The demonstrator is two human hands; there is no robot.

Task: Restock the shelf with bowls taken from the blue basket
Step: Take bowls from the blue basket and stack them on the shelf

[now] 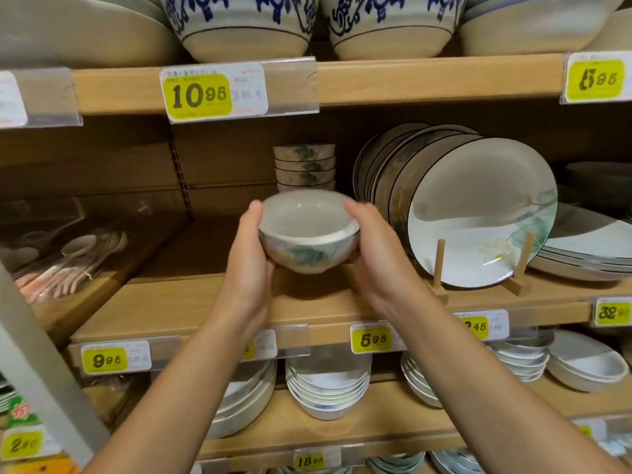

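Note:
A small white bowl (307,234) with a green leaf pattern hangs a little above the middle wooden shelf (191,302), upright and slightly blurred. My left hand (249,254) grips its left side with the thumb at the rim. My right hand (372,251) grips its right side the same way. Behind the bowl, at the back of the shelf, stands a stack of matching bowls (304,165). The blue basket is not in view.
Upright plates (478,213) lean in a wooden rack right of the bowl, with flat plates (588,254) beyond. A clear box of spoons (68,254) sits left. Large blue-patterned bowls (246,25) fill the shelf above; stacked white dishes (328,388) fill the one below.

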